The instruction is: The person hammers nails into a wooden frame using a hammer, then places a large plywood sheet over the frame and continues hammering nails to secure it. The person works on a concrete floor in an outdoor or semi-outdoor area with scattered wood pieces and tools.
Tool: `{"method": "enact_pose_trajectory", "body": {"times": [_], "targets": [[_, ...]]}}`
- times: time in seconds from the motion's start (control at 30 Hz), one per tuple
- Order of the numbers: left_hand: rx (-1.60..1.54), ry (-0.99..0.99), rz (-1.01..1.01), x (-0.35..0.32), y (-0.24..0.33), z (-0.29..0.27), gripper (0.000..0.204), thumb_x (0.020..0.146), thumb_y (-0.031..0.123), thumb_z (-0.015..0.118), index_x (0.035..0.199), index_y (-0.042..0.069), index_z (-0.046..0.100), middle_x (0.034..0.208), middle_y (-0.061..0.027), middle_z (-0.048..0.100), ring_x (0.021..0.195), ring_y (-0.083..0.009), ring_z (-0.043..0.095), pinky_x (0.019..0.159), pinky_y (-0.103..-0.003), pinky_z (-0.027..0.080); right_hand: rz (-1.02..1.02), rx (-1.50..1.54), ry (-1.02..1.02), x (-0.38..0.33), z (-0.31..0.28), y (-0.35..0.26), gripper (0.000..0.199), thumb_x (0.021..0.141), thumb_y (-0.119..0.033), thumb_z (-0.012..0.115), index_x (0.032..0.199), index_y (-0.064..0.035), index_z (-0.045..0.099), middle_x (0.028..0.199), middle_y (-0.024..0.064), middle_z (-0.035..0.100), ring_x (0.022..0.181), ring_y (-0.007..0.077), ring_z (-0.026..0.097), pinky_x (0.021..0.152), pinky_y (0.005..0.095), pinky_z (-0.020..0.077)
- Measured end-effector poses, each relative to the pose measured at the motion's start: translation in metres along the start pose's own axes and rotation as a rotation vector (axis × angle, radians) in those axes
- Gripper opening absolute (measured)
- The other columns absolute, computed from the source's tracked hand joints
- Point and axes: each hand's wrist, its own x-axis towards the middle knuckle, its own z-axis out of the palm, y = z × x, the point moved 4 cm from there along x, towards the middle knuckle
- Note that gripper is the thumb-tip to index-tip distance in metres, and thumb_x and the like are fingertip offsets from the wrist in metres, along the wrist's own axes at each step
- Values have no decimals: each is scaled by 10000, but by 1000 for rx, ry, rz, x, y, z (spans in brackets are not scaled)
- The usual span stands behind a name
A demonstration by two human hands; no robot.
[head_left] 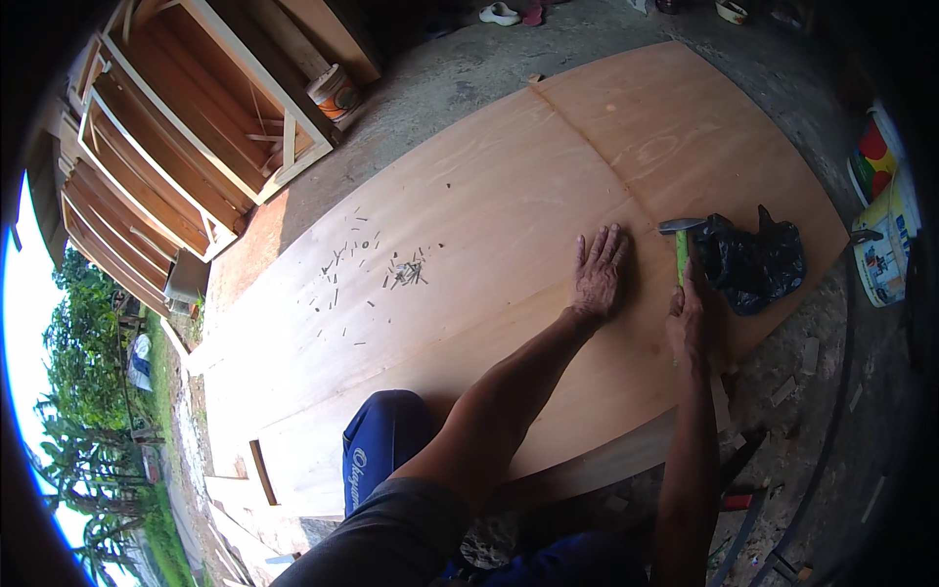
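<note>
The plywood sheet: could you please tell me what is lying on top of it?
On the plywood sheet lie scattered small nails, a black plastic bag, the flat left hand and the right hand gripping a hammer. The bag's contents are hidden.

- Loose nails scattered on plywood, well left of centre
- Black plastic bag at sheet's right edge
- Wooden cabinet frames top left
- Small paint can beside frames
- Buckets far right
- Sandals on concrete floor
</note>
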Motion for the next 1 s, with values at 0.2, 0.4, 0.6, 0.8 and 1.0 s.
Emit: {"method": "enact_pose_trajectory", "body": {"times": [0.2, 0.4, 0.6, 0.8, 1.0], "targets": [[-218, 237, -634, -116, -142, -67, 451, 918, 248, 631, 1346, 111, 602, 1373, -94, 581, 1315, -311, 474, 1137, -523, 314, 263, 195, -102, -16, -23, -29, 544, 1099, -194, 440, 1612, -329, 318, 1027, 142, 659, 562, 197, 586, 502, 342, 505], [-320, 554, -935, -189, -253, -95, 243, 919, 169, 608, 1132, 79, 682, 1107, -183, 652, 1037, -368, 610, 885, -460, 492, 262, 343, -64, -7, -15, -5, 489, 1094, -219, 475, 1569, -313, 409, 836, 39, 568, 433, 121, 458, 382, 294, 392], [-294, 186, -646, -158, -247, -110, 237, 919, 178, 630, 1110, 131, 763, 1107, -151, 717, 1026, -353, 680, 863, -430, 551, 230, 288, -39, -10, -34, -10, 490, 1092, -211, 469, 1575, -259, 410, 815, 31, 566, 435, 115, 480, 398, 287, 398], [-55, -10, -380, -148, -271, -115, 137, 938, 124, 525, 1006, 57, 624, 1096, -185, 636, 1049, -421, 624, 822, -528, 513, 213, 269, -84, -9, -27, -20, 516, 1099, -211, 451, 1603, -274, 361, 776, 28, 539, 446, 110, 475, 404, 288, 410], [-73, -215, -205, -198, -258, -167, 110, 935, 82, 532, 1041, 52, 529, 994, -180, 600, 907, -417, 629, 714, -522, 521, 187, 200, -104, -5, -27, -7, 531, 1107, -217, 432, 1624, -264, 315, 722, 36, 516, 458, 101, 465, 418, 274, 413]]}}
